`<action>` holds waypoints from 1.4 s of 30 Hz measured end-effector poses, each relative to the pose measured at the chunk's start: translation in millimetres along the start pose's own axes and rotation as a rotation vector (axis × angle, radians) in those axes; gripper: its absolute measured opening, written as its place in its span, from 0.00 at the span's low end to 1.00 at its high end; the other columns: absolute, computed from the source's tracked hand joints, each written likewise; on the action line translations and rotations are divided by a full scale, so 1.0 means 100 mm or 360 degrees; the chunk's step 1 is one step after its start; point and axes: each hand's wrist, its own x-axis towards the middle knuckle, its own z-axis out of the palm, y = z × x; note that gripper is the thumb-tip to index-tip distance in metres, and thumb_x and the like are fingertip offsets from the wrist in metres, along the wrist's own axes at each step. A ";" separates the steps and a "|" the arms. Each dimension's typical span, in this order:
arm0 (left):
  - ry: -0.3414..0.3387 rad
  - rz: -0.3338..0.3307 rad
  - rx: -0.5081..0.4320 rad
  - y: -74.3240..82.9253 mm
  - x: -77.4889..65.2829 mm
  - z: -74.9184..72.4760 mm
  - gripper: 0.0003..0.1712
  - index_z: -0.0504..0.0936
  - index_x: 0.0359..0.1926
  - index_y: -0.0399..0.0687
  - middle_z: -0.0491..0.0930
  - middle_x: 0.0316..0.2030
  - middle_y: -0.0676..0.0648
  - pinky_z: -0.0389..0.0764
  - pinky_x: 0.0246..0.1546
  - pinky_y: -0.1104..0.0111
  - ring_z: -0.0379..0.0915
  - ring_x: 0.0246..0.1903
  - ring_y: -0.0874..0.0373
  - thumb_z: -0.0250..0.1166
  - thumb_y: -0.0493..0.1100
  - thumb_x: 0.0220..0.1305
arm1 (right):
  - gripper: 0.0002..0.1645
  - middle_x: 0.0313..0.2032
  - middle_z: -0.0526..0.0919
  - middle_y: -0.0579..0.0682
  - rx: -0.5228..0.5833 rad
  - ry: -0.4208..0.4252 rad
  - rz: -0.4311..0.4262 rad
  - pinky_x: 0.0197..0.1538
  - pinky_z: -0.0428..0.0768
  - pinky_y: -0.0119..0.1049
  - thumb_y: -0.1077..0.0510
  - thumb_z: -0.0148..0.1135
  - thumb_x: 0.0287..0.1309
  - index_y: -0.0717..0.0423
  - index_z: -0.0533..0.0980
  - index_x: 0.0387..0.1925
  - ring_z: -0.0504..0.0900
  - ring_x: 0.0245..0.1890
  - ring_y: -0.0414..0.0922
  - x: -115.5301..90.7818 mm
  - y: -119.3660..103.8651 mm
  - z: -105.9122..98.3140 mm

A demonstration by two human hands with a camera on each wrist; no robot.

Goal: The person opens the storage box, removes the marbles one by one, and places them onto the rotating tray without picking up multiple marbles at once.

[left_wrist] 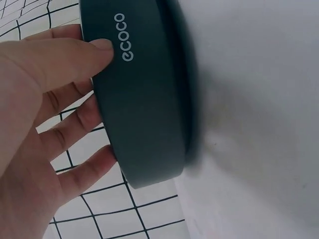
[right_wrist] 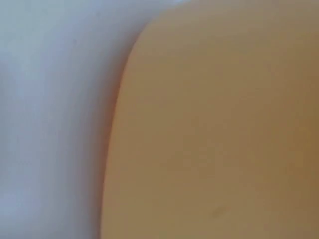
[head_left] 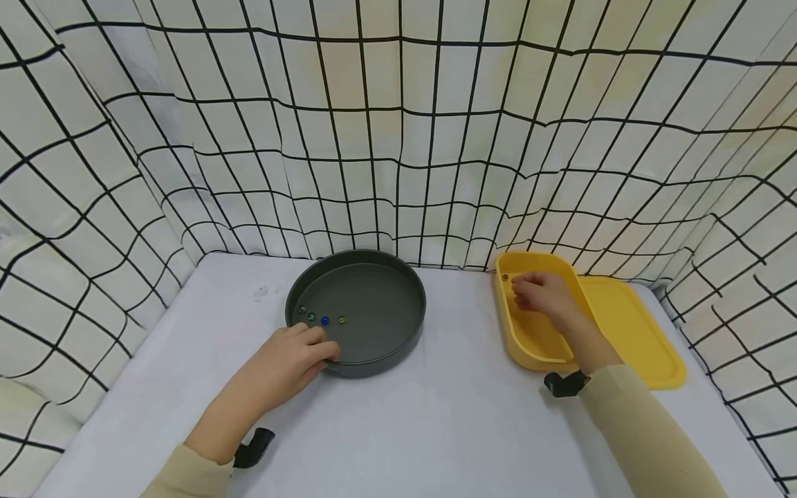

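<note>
My left hand (head_left: 292,356) grips the near left rim of a round, dark grey-green tray (head_left: 380,304). In the left wrist view its thumb (left_wrist: 94,52) presses the outer wall, beside the word "ecoco", and the other fingers reach over the rim. Several glass marbles lie inside near that hand, among them a blue marble (head_left: 325,320) and a yellowish marble (head_left: 341,319). My right hand (head_left: 544,297) reaches down into a yellow box (head_left: 535,339), fingers loosely bent. An amber marble (head_left: 505,277) lies just beyond its fingertips, in the far left corner. No marble shows between those fingers.
A flat yellow lid (head_left: 635,332) lies right of the box, against its side. White walls with black netting (head_left: 398,138) enclose the white table (head_left: 448,415) at the back and sides. The box's wall (right_wrist: 209,124) fills most of the right wrist view.
</note>
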 end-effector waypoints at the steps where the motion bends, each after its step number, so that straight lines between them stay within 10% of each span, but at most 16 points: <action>1: -0.0010 -0.0004 0.0004 0.00 0.00 0.00 0.19 0.83 0.37 0.63 0.74 0.31 0.60 0.72 0.32 0.67 0.66 0.32 0.62 0.78 0.35 0.50 | 0.24 0.55 0.76 0.64 0.0009 0.0000 -0.0005 0.49 0.84 0.34 0.52 0.54 0.73 0.67 0.71 0.60 0.82 0.46 0.52 -0.02 -0.02 0.00; 42: -0.0040 -0.0080 -0.0121 0.06 0.05 0.00 0.19 0.84 0.37 0.62 0.76 0.32 0.59 0.76 0.35 0.68 0.69 0.33 0.62 0.78 0.34 0.49 | 0.15 0.39 0.83 0.54 0.0709 -0.0428 -0.0069 0.45 0.86 0.36 0.60 0.59 0.70 0.64 0.74 0.53 0.85 0.35 0.44 -0.26 -0.63 0.61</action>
